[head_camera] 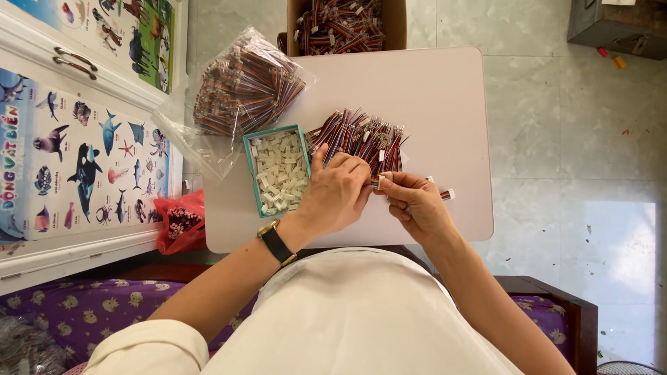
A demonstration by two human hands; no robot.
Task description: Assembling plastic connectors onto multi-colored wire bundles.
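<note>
Your left hand (335, 196) lies over the near end of the pile of multicoloured wire harnesses (361, 139) at the middle of the white desk (445, 97), its fingers (354, 167) curled together and pressing on the wires. Your right hand (414, 203) sits just at 3 o'clock of the left, touching it at the fingertips, and its fingers are pinched on one short wire lead (445, 194) whose white connector end pokes out toward 3 o'clock. At 9 o'clock of your left hand stands a small teal tray (249, 163) filled with white plastic connector housings (280, 173). Toward 11 o'clock a clear plastic bag (243, 90) packed with more harnesses leans over the desk's far left corner. At 12 o'clock, beyond the desk's far edge, an open cardboard box (394, 21) holds another heap of wires. A black-strapped wristwatch (275, 242) sits on your left wrist.
</note>
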